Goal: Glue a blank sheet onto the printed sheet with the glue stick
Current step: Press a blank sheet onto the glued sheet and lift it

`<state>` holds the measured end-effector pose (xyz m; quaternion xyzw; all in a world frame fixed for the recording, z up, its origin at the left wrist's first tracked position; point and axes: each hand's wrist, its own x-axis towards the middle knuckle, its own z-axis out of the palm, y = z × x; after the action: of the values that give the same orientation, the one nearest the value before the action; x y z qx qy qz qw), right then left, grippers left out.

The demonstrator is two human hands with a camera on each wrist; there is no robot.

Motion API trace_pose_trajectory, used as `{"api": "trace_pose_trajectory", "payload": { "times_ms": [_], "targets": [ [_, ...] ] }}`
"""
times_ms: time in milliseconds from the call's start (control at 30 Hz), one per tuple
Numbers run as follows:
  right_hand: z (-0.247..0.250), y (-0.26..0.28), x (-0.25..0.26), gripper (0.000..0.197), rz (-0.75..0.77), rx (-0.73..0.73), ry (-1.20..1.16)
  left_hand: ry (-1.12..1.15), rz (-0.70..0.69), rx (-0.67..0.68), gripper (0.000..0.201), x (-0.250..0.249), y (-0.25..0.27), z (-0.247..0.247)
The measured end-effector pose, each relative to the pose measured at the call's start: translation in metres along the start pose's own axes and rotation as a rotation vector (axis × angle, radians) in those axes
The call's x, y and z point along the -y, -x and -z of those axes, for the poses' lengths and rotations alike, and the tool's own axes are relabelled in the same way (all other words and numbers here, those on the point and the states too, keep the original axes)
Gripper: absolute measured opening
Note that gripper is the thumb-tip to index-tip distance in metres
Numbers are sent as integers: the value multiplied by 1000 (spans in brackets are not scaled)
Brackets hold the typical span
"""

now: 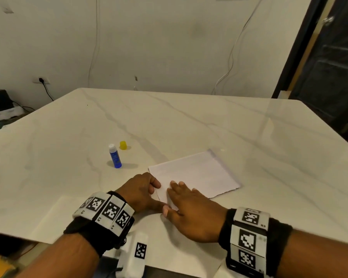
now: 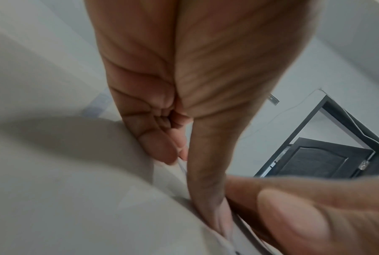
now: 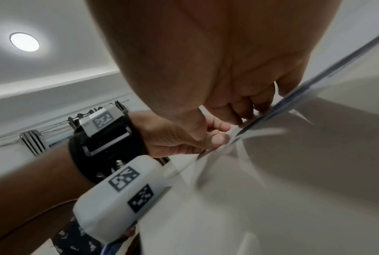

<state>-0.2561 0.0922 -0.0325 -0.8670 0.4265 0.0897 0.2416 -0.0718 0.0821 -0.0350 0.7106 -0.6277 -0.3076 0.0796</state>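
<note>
Sheets (image 1: 197, 173) lie stacked near desk's (image 1: 249, 121) front edge; left hand (image 1: 141, 192) pinches their near corner, right hand (image 1: 191, 213) flat on top. Glue stick (image 1: 115, 156) uncapped, upright toward the left edge. Likely aligning or pressing; next, smooth outward.

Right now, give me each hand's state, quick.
Left hand: pinching the near corner of the white paper sheet.
Right hand: open, fingers flat on that sheet.
</note>
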Motion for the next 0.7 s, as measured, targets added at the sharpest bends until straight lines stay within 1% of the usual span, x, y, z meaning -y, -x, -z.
{"api": "trace_pose_trajectory", "payload": {
  "times_ms": [67, 200, 267, 333, 400, 433, 533, 567, 633, 700],
  "targets": [
    [3, 5, -12, 73, -37, 12, 18, -2, 1, 9, 68, 0, 2, 1],
    [18, 12, -47, 78, -125, 16, 4, 11, 3, 12, 68, 0, 4, 2],
    [27, 13, -67, 80, -196, 9, 10, 19, 6, 11, 68, 1, 4, 2],
    [36, 15, -77, 80, -236, 0, -8, 21, 11, 12, 69, 0, 5, 3],
    [40, 21, -66, 80, -204, -9, -77, 13, 10, 12, 68, 0, 5, 3],
    [38, 25, -53, 79, -154, 1, -117, 14, 12, 12, 68, -1, 5, 3],
    [16, 38, -8, 79, 57, 114, -146, 11, 9, 6, 66, -1, 5, 3],
    [8, 41, 3, 80, 97, 155, -127, 2, 9, 7, 64, -1, 4, 3],
    [-2, 44, 8, 80, 120, 174, -68, -5, 8, 14, 64, -1, 4, 4],
    [0, 45, -1, 79, 91, 152, -21, 3, 4, 20, 66, -1, 5, 5]
  ]
}}
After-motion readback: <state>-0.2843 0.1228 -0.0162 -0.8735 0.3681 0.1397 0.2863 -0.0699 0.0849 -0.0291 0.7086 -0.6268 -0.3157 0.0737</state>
